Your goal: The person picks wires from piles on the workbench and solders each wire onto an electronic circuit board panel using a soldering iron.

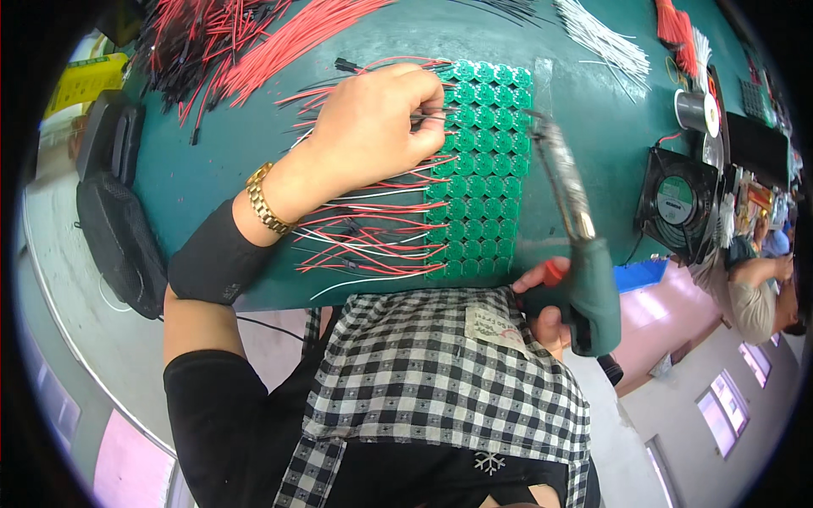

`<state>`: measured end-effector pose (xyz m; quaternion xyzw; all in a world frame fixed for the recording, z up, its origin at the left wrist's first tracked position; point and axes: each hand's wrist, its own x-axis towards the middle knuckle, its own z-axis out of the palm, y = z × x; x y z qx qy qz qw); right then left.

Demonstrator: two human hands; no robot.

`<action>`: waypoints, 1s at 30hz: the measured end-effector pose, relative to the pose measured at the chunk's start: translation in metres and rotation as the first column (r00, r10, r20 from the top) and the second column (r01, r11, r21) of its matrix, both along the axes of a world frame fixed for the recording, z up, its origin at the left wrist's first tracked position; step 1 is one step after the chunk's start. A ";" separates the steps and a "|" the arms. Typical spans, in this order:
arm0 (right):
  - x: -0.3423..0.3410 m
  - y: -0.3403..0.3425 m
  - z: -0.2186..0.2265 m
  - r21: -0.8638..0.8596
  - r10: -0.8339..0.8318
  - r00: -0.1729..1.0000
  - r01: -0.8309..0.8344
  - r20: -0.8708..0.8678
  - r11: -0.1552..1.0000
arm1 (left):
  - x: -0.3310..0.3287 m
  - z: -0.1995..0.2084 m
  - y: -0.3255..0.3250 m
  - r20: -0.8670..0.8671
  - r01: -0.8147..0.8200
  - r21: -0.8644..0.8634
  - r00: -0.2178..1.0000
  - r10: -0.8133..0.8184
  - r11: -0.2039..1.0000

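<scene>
A green panel of small round circuit boards (483,186) lies on the dark green mat. Along its left edge, red, black and white wires (373,245) join the boards and trail left. My left hand (381,118) is pinched closed at the panel's upper left edge, with a thin dark wire at its fingertips; the fingers partly hide it. My right hand (549,317) grips a soldering gun (591,292) with a dark green handle, right of the panel. Its metal front end points up and left, and the tip is near the panel's upper right edge.
Bundles of red and black wires (212,51) lie at the far left, white wires (601,38) at the far right. A black fan (677,203) and a wire spool (696,112) stand at right. A black mesh case (118,237) sits at left. Another person (754,288) is farther right.
</scene>
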<state>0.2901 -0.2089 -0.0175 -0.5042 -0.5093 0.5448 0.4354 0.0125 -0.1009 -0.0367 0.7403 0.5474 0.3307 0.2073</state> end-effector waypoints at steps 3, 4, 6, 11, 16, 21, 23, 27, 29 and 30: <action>-0.010 0.002 0.022 0.056 -0.063 0.997 0.066 -0.040 0.996 | 0.002 -0.003 0.004 0.002 0.004 0.013 1.000 -0.004 1.000; -0.012 0.005 0.021 0.074 -0.107 0.992 0.111 -0.065 0.991 | 0.003 -0.005 0.005 0.016 0.006 0.027 1.000 -0.007 1.000; 0.001 0.010 0.008 0.011 -0.045 0.993 0.047 -0.106 0.999 | 0.004 -0.003 0.009 0.004 0.012 0.028 1.000 -0.013 1.000; 0.001 0.016 0.008 -0.228 0.057 0.995 -0.074 -0.080 0.971 | 0.006 -0.006 0.014 0.008 0.041 0.024 0.999 -0.041 0.999; -0.001 0.021 -0.004 -0.201 -0.012 0.981 -0.027 -0.192 0.979 | 0.010 -0.003 0.016 0.118 0.060 0.035 0.991 -0.064 0.998; 0.010 0.017 0.000 -0.190 0.120 0.984 -0.144 -0.135 0.971 | 0.016 -0.006 0.016 0.150 0.105 0.033 0.983 -0.109 0.994; 0.014 0.013 -0.003 -0.200 0.134 0.981 -0.161 -0.141 0.966 | 0.017 -0.007 0.016 0.099 0.108 0.053 0.989 -0.113 0.993; 0.020 0.005 -0.012 -0.199 0.174 0.969 -0.208 -0.175 0.958 | 0.019 -0.005 0.014 0.107 0.107 0.060 0.988 -0.113 0.992; 0.019 0.006 -0.004 -0.215 0.203 0.970 -0.229 -0.134 0.949 | 0.021 -0.003 0.013 0.108 0.090 0.007 0.990 -0.090 0.996; 0.018 0.007 0.000 -0.233 0.232 0.968 -0.248 -0.094 0.940 | 0.022 -0.004 0.012 0.109 0.091 0.006 0.990 -0.091 0.996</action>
